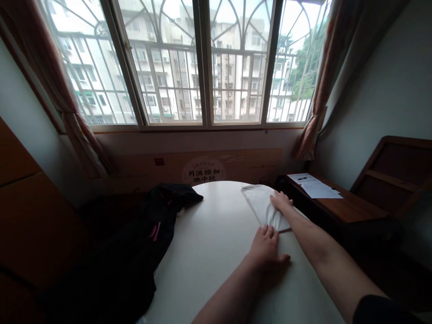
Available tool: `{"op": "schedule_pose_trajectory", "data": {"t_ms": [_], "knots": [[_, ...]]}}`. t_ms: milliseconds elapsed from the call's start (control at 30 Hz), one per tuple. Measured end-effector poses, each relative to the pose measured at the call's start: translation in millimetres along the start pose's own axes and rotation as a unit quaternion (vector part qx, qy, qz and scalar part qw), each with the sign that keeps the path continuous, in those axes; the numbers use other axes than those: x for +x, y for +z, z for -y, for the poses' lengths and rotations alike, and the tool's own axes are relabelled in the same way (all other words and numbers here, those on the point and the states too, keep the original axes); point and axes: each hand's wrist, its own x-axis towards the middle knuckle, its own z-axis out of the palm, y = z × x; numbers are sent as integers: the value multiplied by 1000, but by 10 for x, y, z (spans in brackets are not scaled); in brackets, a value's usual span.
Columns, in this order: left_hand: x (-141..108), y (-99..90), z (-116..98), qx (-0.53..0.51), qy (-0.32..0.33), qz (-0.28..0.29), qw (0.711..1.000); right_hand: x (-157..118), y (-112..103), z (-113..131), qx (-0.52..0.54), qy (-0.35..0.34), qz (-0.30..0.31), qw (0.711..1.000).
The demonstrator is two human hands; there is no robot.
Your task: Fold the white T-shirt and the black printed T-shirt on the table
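Observation:
A folded white cloth (261,202) lies flat near the far right edge of the round white table (209,252), with some creases between my hands. My left hand (266,245) rests at the cloth's near edge, fingertips on it and thumb stretched out to the right. Farther back, my right hand (281,200) presses on the right part of the cloth, its fingers spread. Neither hand grips anything. A dark garment (158,243) with a small pink mark is draped over the table's left side, apart from both hands.
Right of the table stands a brown wooden bench (357,211) with white papers (315,185) on it. A long cardboard box (236,164) with printed writing leans under the barred window (202,67). Curtains (72,121) hang at both sides. An orange-brown cabinet (23,198) stands at the left.

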Motion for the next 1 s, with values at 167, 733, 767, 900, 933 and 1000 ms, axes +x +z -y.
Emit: {"op": "schedule_pose_trajectory", "data": {"t_ms": [167, 733, 767, 900, 933, 1000], "knots": [[21, -6, -2, 23, 20, -12, 999, -39, -20, 10, -17, -52, -10, 998], [9, -116, -94, 39, 34, -71, 996, -1089, 1, -820, -56, -97, 47, 993], [9, -115, -89, 37, 34, -73, 996, -1115, -6, -851, -53, -80, 51, 994], [-1, -103, -72, 34, 35, -81, 996, -1189, 8, -874, -46, -34, 45, 997], [-5, -101, -72, 35, 35, -82, 995, -1200, 6, -864, -40, -26, 43, 998], [-13, -101, -77, 39, 34, -83, 995, -1213, -21, -838, -6, -6, 43, 999]]}}
